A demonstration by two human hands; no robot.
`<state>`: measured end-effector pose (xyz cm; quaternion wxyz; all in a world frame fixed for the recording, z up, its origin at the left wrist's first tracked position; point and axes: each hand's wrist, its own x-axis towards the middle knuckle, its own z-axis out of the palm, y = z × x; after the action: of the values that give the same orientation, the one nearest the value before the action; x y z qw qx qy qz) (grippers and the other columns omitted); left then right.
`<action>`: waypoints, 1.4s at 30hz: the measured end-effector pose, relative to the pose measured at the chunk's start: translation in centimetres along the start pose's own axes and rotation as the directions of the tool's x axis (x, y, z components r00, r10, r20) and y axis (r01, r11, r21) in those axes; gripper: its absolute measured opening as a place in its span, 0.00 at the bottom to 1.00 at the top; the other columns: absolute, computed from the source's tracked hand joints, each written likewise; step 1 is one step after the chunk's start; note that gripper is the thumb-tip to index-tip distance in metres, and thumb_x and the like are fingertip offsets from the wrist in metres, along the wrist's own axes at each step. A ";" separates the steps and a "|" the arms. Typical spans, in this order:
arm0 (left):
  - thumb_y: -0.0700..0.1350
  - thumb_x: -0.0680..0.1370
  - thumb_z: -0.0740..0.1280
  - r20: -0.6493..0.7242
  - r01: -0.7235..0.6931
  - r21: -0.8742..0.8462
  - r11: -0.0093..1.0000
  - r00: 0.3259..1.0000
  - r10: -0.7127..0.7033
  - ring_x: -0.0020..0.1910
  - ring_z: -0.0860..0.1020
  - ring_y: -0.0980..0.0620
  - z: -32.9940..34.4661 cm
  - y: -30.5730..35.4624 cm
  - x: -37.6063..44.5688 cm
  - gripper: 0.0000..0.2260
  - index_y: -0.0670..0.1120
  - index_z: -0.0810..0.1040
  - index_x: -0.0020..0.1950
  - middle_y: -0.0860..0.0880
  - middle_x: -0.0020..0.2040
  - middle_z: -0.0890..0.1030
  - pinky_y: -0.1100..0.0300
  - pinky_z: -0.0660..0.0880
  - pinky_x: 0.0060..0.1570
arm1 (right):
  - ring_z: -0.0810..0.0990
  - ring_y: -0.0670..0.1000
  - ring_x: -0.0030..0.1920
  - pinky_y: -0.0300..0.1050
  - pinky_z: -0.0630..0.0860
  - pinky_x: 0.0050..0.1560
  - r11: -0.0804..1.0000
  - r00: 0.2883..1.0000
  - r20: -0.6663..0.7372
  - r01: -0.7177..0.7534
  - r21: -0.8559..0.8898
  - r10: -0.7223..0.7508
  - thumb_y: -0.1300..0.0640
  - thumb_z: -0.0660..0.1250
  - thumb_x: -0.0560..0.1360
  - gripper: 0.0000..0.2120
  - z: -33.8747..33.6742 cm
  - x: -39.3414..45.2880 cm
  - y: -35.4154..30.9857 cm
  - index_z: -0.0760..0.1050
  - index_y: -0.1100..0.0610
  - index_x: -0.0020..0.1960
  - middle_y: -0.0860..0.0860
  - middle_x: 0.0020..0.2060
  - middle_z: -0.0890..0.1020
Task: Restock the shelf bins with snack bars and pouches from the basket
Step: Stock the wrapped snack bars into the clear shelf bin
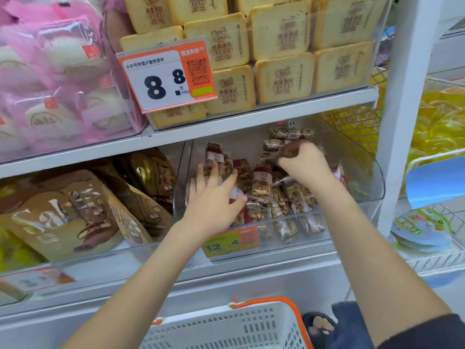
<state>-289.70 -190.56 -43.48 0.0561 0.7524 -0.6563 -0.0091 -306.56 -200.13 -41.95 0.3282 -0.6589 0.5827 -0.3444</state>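
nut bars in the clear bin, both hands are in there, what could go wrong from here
1. The nut bars lie jumbled, some near the low front wall of the clear bin; the left hand spread over them might push one out.
2. The right hand grips a bar at the back, where loosely stacked bars could topple.
3. The price tag sits below the left wrist and could get knocked off.

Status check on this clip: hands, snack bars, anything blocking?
Left hand open, pressing snack bars in the clear bin. Right hand grips one bar at the back. Nothing blocking.
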 end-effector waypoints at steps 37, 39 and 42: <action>0.54 0.79 0.52 -0.143 0.072 0.106 0.992 0.988 -0.057 0.68 0.64 0.39 -0.7 -2.0 2.6 0.26 0.41 0.61 0.73 0.42 0.74 0.62 0.50 0.66 0.64 | 0.77 0.53 0.51 0.43 0.74 0.43 0.943 0.953 -0.026 0.294 -0.153 -0.302 0.50 0.76 0.65 0.28 -1.0 2.1 -1.6 0.71 0.56 0.61 0.51 0.52 0.76; 0.55 0.77 0.43 -0.148 0.066 0.000 0.998 0.987 -0.065 0.66 0.65 0.39 -0.5 -2.7 3.0 0.26 0.41 0.70 0.62 0.39 0.66 0.70 0.51 0.65 0.65 | 0.78 0.51 0.47 0.42 0.73 0.41 0.955 0.955 0.001 0.296 -0.005 -0.296 0.51 0.76 0.65 0.23 -0.6 0.5 -2.7 0.72 0.55 0.55 0.49 0.45 0.77; 0.48 0.79 0.49 -0.207 0.085 -0.433 0.897 0.960 -0.190 0.50 0.72 0.44 -0.5 -3.3 3.4 0.14 0.42 0.70 0.42 0.45 0.42 0.76 0.57 0.65 0.52 | 0.78 0.50 0.50 0.44 0.76 0.47 0.937 0.948 0.091 0.280 0.208 -0.303 0.54 0.76 0.66 0.24 2.6 -1.4 -3.4 0.72 0.54 0.59 0.49 0.49 0.78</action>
<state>-285.93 -193.46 -43.05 0.2961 0.7627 -0.5717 -0.0616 -302.63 -198.26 -40.67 0.3706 -0.7230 0.4211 -0.4031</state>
